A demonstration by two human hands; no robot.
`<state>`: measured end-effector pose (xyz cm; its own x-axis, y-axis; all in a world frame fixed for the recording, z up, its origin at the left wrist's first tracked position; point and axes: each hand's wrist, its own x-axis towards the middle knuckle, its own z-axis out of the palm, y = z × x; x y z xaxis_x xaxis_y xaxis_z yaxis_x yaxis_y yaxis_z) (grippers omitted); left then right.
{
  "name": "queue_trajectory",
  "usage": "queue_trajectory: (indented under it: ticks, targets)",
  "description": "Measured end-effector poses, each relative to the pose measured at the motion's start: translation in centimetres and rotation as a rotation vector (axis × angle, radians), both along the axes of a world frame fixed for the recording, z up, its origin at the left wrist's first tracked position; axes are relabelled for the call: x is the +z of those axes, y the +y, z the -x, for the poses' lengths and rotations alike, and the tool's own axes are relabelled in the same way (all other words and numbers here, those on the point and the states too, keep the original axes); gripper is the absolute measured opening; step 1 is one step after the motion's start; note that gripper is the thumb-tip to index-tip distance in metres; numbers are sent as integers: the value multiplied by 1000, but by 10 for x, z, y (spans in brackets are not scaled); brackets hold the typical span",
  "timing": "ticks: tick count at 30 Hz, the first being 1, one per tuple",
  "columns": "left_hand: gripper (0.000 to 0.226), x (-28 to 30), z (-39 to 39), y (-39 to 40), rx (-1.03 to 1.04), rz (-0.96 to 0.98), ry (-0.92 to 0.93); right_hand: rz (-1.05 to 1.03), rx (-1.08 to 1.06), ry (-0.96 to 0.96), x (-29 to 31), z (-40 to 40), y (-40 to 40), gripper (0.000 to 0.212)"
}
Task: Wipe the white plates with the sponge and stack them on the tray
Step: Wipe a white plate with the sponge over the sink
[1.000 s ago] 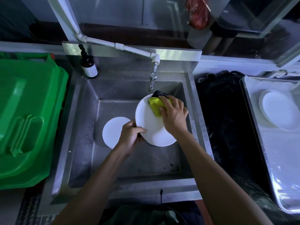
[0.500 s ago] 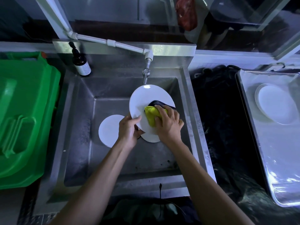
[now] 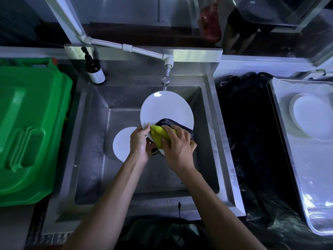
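Left hand (image 3: 139, 141) grips plate (image 3: 165, 109) rim over sink (image 3: 93, 123) | right hand (image 3: 177, 145) presses sponge (image 3: 158, 134), now slid from upper edge to lower edge | wiping nearly done; 1 plate (image 3: 121, 143) waits, tray (image 3: 295, 159) stack right

A plain round white ceramic plate (image 3: 166, 107) is held over the dull grey stainless-steel sink (image 3: 93, 141), whose basin is streaked with darker smudges. Against the plate's 6 o'clock edge sits a soft sponge (image 3: 159, 135) with a bright yellow-green fuzzy face and a black backing. A second plain white round plate (image 3: 122, 143) lies at 8 o'clock from the first. At 9 o'clock of the sink is a vivid green plastic bin lid (image 3: 30, 130). At 11 o'clock stands a dark brown pump bottle (image 3: 94, 70) with a white label. At 3 o'clock, a silvery metal tray (image 3: 306, 177) carries white stacked plates (image 3: 313, 118), with glossy black plastic sheeting (image 3: 252, 141) between it and the sink.
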<state>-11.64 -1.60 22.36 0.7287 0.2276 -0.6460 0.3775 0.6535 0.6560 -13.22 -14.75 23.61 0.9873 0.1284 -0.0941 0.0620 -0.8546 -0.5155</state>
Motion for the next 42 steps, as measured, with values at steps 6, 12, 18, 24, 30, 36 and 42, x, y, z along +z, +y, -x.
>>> queue_trajectory:
  ticks: [6,12,18,24,30,36,42]
  targets:
    - [13,-4,3,-2,-3,-37,-18,64,14,-2,-3,4,-16,44]
    - [21,-5,13,5,-63,-75,-71,84,-35,-59,-11,0,-31,44]
    - [38,-9,27,10,-149,-124,-104,24,-116,-66,-16,-20,-44,42]
    - [29,-9,35,10,-231,-175,-74,16,-140,-68,-18,-41,-49,43]
    - [31,-9,39,8,-338,-192,-70,19,-102,-126,-9,-58,-49,43]
    - [30,-13,40,7,-400,-204,-78,30,5,-180,1,-67,-38,44]
    - [29,-11,35,7,-404,-203,-96,-16,144,-221,7,-55,-16,46]
